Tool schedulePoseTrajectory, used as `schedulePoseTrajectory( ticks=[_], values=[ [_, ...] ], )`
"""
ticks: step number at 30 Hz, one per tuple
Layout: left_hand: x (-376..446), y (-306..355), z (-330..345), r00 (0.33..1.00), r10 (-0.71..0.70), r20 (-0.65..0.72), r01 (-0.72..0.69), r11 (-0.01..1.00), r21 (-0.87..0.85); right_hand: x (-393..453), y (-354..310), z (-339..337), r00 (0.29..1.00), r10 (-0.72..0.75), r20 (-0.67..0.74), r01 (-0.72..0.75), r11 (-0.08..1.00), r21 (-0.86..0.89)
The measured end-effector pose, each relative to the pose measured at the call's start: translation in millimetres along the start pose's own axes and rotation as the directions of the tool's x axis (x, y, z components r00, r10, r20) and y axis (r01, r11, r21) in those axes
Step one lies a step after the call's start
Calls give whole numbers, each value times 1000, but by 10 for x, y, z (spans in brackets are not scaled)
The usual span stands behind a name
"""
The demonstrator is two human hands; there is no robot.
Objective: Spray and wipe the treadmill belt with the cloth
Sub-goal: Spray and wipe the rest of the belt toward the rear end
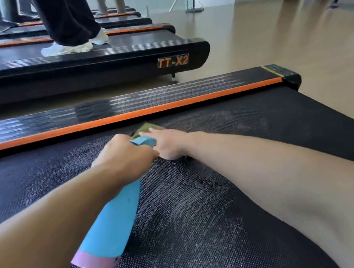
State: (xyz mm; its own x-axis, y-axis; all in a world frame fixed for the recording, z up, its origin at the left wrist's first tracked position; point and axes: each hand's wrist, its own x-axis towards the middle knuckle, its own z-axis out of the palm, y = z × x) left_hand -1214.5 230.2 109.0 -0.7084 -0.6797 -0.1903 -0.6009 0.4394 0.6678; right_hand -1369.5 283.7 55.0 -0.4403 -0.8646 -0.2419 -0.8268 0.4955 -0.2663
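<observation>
The black textured treadmill belt (206, 210) fills the lower view, with pale streaks across it. My left hand (124, 158) is wrapped around the neck of a light blue spray bottle (115, 220) with a pink base, its nozzle pointing away from me. My right hand (168, 143) lies flat, fingers spread, pressing an olive-green cloth (147, 128) onto the belt near the far side rail. Most of the cloth is hidden under the hand and behind the bottle's nozzle.
A black side rail with an orange strip (122, 117) borders the belt's far edge. Beyond it stands another treadmill (82, 72) marked TT-X2, with a person in dark trousers and white shoes (69, 46) on it. Tan floor (271, 33) lies to the right.
</observation>
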Motion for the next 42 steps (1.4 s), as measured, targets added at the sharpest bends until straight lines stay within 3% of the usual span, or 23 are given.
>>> schedulePoseTrajectory(
  ticks=[2, 4, 6, 8, 10, 12, 15, 18, 22, 24, 26, 30, 32, 34, 36, 39, 41, 42],
  values=[
    [-14, 6, 0, 1000, 7, 7, -7, 1000, -11, 19, 202, -50, 997, -1, -81, 6, 998, 61],
    [-14, -17, -11, 1000, 10, 6, -10, 1000, -19, 36, 570, -86, 966, 179, -185, -168, 983, 71],
    [-8, -21, -16, 1000, 16, -9, -16, 1000, -10, 17, 877, -93, 886, 391, -250, -388, 920, 64],
    [-15, -51, -49, 1000, 18, -5, -18, 1000, -25, 5, 945, -2, 868, 417, -268, -426, 904, 27],
    [-27, -72, -94, 1000, 28, 1, -28, 997, -76, -142, 740, 104, 912, 327, -248, -320, 945, 67],
    [-49, -70, -140, 999, 39, -9, -40, 992, -119, -491, 398, 259, 965, 145, -220, -132, 989, 72],
    [-146, -69, -203, 997, 60, -38, -65, 986, -153, -1188, -208, 674, 973, -137, -188, 136, 990, -18],
    [-278, -93, -225, 993, 111, -51, -118, 979, -163, -1915, -842, 1056, 901, -423, -97, 420, 906, -54],
    [-504, -202, -352, 980, 194, -39, -198, 962, -188, -2303, -1160, 1268, 721, -692, 25, 689, 714, -128],
    [-588, -298, -492, 970, 240, -19, -238, 939, -249, -2240, -1060, 1188, 714, -699, 49, 700, 710, -74],
    [-671, -439, -688, 964, 261, 47, -241, 936, -258, -2092, -920, 1104, 793, -610, 6, 609, 791, -61],
    [-865, -782, -1050, 912, 220, 346, -255, 965, 58, -1780, -846, 949, 941, -316, -118, 323, 945, 49],
    [-954, -911, -1179, 919, 132, 371, -215, 958, 191, -1772, -1081, 1003, 937, -337, -87, 341, 939, 37],
    [-1037, -1082, -1313, 917, 47, 395, -168, 946, 277, -1895, -1517, 1162, 843, -537, -32, 538, 843, -2],
    [-1089, -1234, -1397, 880, -14, 474, -183, 911, 368, -2093, -1950, 1390, 667, -745, -5, 745, 666, -34],
    [-1182, -1376, -1513, 854, -117, 508, -185, 843, 505, -2127, -2309, 1499, 472, -878, 75, 881, 474, 1],
    [-1206, -1415, -1559, 860, -123, 495, -174, 842, 511, -1904, -2313, 1436, 430, -894, 123, 901, 433, -1],
    [-1210, -1425, -1565, 877, -119, 465, -157, 844, 512, -1740, -2277, 1385, 476, -873, 105, 879, 477, -17]
  ],
)
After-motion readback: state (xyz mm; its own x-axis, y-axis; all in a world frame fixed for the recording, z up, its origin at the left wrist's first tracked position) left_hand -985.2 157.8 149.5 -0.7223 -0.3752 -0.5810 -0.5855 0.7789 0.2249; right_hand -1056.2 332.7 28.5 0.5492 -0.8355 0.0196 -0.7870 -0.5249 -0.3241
